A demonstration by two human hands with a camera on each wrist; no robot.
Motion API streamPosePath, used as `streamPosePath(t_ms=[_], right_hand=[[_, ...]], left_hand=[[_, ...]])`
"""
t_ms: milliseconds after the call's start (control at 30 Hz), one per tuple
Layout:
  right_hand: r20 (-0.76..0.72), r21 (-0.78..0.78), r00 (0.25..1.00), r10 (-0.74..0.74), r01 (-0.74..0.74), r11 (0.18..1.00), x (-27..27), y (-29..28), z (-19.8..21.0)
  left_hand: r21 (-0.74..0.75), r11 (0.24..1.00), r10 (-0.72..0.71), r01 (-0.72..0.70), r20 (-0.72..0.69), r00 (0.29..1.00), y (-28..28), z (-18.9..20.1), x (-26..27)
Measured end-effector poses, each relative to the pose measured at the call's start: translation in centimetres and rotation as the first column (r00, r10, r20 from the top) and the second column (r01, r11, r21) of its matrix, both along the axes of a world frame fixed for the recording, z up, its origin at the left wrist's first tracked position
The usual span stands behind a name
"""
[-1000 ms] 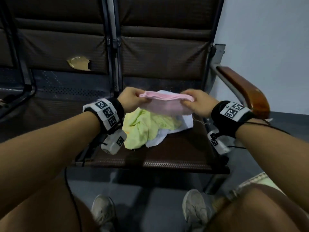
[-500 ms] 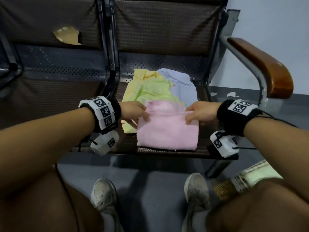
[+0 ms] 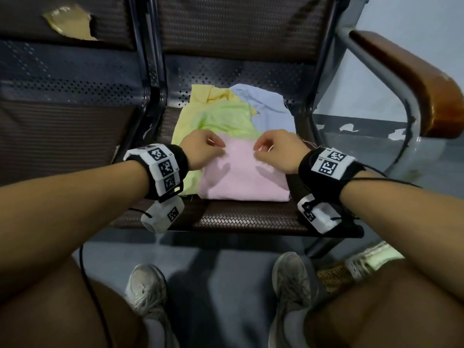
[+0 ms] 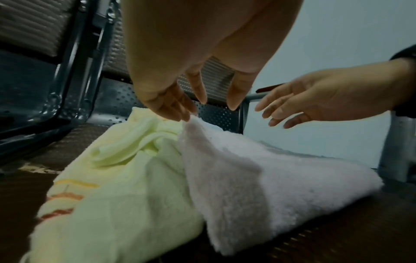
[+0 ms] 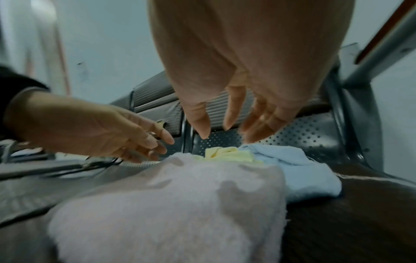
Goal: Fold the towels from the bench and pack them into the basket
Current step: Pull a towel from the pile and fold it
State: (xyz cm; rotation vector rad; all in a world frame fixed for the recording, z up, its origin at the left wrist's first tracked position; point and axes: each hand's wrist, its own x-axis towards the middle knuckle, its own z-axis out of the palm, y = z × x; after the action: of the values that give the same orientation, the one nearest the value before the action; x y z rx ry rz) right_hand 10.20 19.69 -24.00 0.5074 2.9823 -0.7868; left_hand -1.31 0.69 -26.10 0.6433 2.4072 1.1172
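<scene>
1. The pink towel point(image 3: 242, 175) lies folded flat on the woven seat of the bench point(image 3: 251, 219), near its front edge, with its far edge overlapping the other towels.
2. The left hand point(image 3: 200, 149) is at the towel's far left corner. In the left wrist view its fingers point(image 4: 171, 106) hang loosely spread and their tips seem to meet the raised corner; whether they pinch it cannot be told.
3. The right hand point(image 3: 276, 150) is above the towel's far right part, fingers relaxed and apart, holding nothing; the right wrist view shows the fingertips point(image 5: 203, 129) clear of the cloth.
4. The yellow-green towel point(image 3: 221, 116) lies crumpled behind and to the left, partly covered by the pink one.
5. The light blue towel point(image 3: 270, 109) lies behind on the right; much of it is hidden under the others.
6. The basket point(image 3: 361, 264) is mostly hidden by the right forearm and knee; only a pale perforated rim shows on the floor.
7. A wooden armrest point(image 3: 411, 79) is cut off by the right edge.
</scene>
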Motion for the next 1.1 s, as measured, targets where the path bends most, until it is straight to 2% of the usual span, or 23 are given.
streamPosePath(t_ms=[100,167,233,300,400,500,567,633,700,800,867,967,1033,1100], right_hand=[[0.211,0.051,0.962,0.175,-0.189,0.981,1.8,-0.9,-1.0],[0.308,0.093,0.917,0.252,-0.292,0.952,2.7,-0.8,-1.5],[0.376,0.133,0.884,0.279,-0.350,0.927,3.4,-0.2,-1.7],[0.397,0.183,0.870,0.293,-0.388,0.903,4.0,0.2,-1.8],[0.277,0.178,0.909,0.311,-0.366,0.913,4.3,0.4,-1.5],[0.171,0.100,0.949,0.264,-0.283,0.954,4.5,0.9,-0.5],[0.123,0.046,0.969,0.213,-0.220,0.974,4.6,1.4,0.0],[0.094,-0.031,0.982,0.166,-0.164,0.986,4.6,1.9,0.1],[0.078,-0.159,0.992,0.097,-0.083,0.984,4.5,2.2,0.2],[0.089,-0.288,0.996,-0.005,0.030,0.957,4.3,2.6,0.0],[0.118,-0.268,0.993,-0.026,0.057,0.962,4.1,2.7,-0.4],[0.193,-0.133,0.981,-0.007,0.033,0.991,4.0,2.7,-1.2],[0.228,-0.045,0.974,-0.017,0.028,0.999,4.0,2.7,-1.5],[0.247,0.007,0.969,-0.017,0.016,1.000,3.9,2.6,-1.6]], left_hand=[[0.014,0.987,-0.158,0.157,0.138,0.978,-1.2,-0.1,0.7],[-0.115,0.959,-0.245,0.258,0.114,0.963,-2.0,-0.7,1.3],[-0.278,0.908,-0.321,0.314,0.022,0.947,-2.8,-1.6,2.2],[-0.360,0.870,-0.379,0.336,-0.057,0.923,-3.5,-2.6,3.1],[-0.356,0.873,-0.406,0.334,-0.148,0.902,-4.0,-3.1,3.7],[-0.298,0.913,-0.353,0.280,-0.225,0.908,-4.0,-2.7,3.3],[-0.238,0.938,-0.302,0.250,-0.212,0.929,-4.0,-2.0,3.0],[-0.134,0.969,-0.227,0.208,-0.143,0.963,-4.0,-1.6,2.7],[-0.003,0.988,-0.156,0.156,-0.017,0.988,-4.0,-1.4,2.5],[0.129,0.992,-0.016,-0.002,0.133,0.991,-3.3,-1.6,2.3],[0.083,0.992,0.083,-0.093,0.112,0.990,-2.8,-2.0,1.9],[-0.152,0.982,0.120,-0.113,0.039,0.992,-2.4,-2.4,1.9],[-0.297,0.951,0.132,-0.091,0.122,0.984,-2.3,-2.5,2.3],[-0.356,0.931,0.173,-0.077,0.245,0.954,-2.2,-2.5,2.8]])
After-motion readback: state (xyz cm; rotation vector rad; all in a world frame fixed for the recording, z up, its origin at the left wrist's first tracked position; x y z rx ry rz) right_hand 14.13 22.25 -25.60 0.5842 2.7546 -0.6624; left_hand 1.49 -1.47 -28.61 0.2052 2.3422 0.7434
